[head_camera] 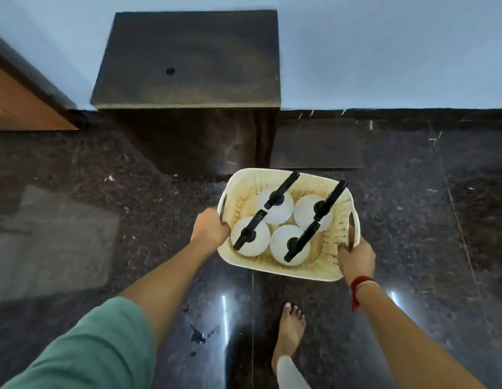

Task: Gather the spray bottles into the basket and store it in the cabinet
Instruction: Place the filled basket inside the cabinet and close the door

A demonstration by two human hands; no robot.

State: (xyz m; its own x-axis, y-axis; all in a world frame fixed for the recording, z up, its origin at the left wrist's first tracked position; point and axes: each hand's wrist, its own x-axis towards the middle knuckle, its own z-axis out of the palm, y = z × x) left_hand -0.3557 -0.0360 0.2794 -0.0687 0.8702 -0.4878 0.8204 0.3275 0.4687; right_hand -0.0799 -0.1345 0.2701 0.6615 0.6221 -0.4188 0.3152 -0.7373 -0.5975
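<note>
Spray bottles, four in number, stand upright inside the basket (322,272), a cream plastic container with perforated walls and a handle loop on each short side. Each bottle has a white round body and a black trigger head. Positions within the basket: far-left bottle (280,213), far-right bottle (307,210), near-left bottle (251,244), near-right bottle (283,248). The bodies sit close together, touching or nearly touching. All four trigger heads point diagonally toward the far right.

The basket is held above the floor (132,169), tilted slightly, with its far edge just in front of the cabinet (188,60).

Left hand (210,228): clenched on the left rim of the basket at the handle, fingers curled over the edge. Right hand (355,258): grasping the right rim beside the right handle loop, fingers on the outer wall. A red thread (359,284) is tied around the right wrist. The left arm wears a green sleeve (90,352).

The cabinet is a dark wooden unit standing against a pale blue wall (384,51); its top has a small round hole. The front appears closed. An orange-brown door (17,105) sits at the far left. The floor is polished dark stone with light reflections. One bare foot (290,329) rests on the floor below the basket.
</note>
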